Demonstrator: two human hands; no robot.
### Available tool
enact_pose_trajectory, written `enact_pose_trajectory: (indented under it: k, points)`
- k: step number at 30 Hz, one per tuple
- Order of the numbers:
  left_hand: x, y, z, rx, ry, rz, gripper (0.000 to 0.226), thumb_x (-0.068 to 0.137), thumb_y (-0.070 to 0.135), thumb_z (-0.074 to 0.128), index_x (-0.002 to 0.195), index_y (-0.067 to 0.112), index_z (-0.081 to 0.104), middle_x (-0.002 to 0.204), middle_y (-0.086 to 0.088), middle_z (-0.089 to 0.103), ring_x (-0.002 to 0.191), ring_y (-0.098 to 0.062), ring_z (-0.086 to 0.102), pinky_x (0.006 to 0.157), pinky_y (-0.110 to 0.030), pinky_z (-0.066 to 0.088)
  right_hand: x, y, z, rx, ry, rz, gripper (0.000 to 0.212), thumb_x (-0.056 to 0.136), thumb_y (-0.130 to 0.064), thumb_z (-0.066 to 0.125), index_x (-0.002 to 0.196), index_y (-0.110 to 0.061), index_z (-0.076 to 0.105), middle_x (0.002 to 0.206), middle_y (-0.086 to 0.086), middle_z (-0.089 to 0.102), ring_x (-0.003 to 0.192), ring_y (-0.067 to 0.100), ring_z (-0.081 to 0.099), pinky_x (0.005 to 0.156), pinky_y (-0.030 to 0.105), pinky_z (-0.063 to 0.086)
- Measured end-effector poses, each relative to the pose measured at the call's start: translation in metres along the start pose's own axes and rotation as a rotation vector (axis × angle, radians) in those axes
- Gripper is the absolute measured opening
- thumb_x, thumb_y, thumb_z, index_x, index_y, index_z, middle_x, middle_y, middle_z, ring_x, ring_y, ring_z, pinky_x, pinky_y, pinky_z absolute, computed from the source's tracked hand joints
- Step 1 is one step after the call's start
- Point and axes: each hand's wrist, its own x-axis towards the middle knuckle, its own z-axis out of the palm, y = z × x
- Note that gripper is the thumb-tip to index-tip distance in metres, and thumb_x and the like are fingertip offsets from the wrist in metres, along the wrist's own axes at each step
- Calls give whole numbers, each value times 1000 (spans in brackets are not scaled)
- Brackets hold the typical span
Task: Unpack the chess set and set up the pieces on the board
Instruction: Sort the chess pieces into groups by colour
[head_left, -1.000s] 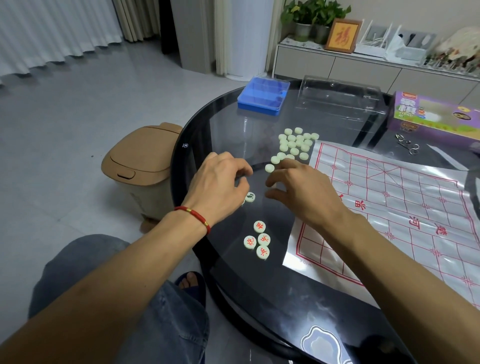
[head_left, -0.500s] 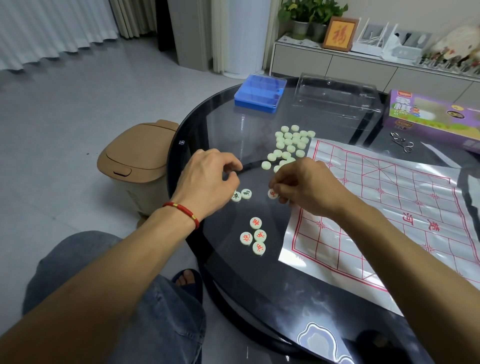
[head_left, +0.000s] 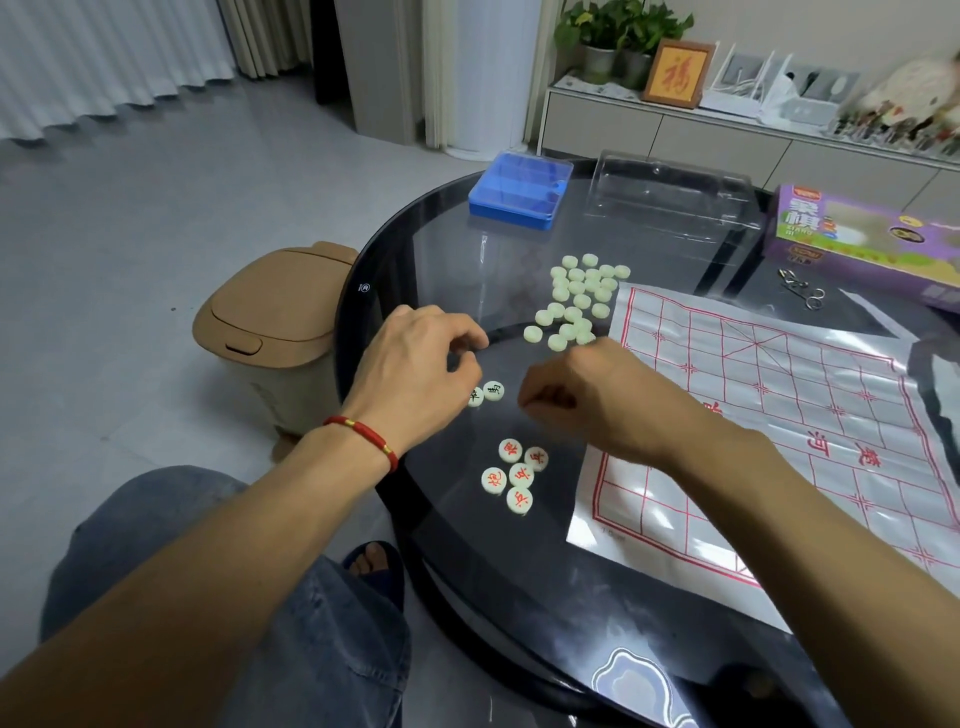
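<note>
Grey floor tiles and a tan lidded bin (head_left: 270, 332) flank a round black glass table (head_left: 519, 597) where a Chinese chess set is being sorted before play. At left, the person's left hand (head_left: 415, 374), a red cord at its wrist, hovers with fingers curled inward just beside two black-lettered pieces (head_left: 485, 394) lying face up; whether it pinches anything cannot be told. Nearer the table's front edge, five red-lettered pieces (head_left: 517, 475) sit bunched and touching, face up. Beyond them a heap of unsorted pieces (head_left: 579, 299) lies face down beside the board's far corner. The right hand (head_left: 587, 395), blurred, has its fingers curled under, and any piece inside them is hidden. Further right, the paper board (head_left: 779, 415) lies spread with no pieces on it, its creases not quite flat; a blue tray (head_left: 519, 189), a clear cover (head_left: 675, 197), the purple box (head_left: 862, 234) and small scissors (head_left: 802, 295) rest behind.

The step appears to be turning pieces over and grouping them by colour. Doing it well likely means lifting each disc rather than sliding it on slick glass, keeping red and black clusters well apart, and smoothing the board before placing anything.
</note>
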Motion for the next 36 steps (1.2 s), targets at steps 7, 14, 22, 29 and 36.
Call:
enact_pose_trajectory:
  k: [7,14,22,29,36]
  points:
    - [0,0,1,-7,-15,-12,22,92,20,61,109,27,72,98,9,66,101,-14,51,84,-30,49,20,32,17,-87,247,331,15,90,-19,67,98,-8,74,96,11,62,84,33,59,70,45,53]
    - [0,-2,0,-10,-7,2,22,92,19,61,110,27,72,100,8,67,102,-15,52,85,-28,48,9,25,11,6,197,239,12,87,-25,77,84,-13,75,77,1,71,73,20,65,69,38,54]
    - [1,-3,1,12,3,-12,23,91,20,60,108,29,72,99,10,66,101,-15,51,84,-30,49,9,25,-6,505,54,502,17,93,-16,69,84,-6,78,73,6,76,69,22,74,71,33,63]
    - [1,-6,-5,52,-17,-53,22,91,23,60,106,31,72,97,13,67,102,-13,54,84,-31,50,16,16,-2,184,-7,396,13,89,-19,68,81,-16,78,68,1,72,62,15,69,64,34,60]
    - [12,-27,-29,-15,-142,-270,23,83,26,66,106,31,71,81,10,65,78,-4,59,67,-19,44,51,1,19,87,100,368,21,89,-28,69,86,-10,77,77,11,71,68,26,65,65,41,59]
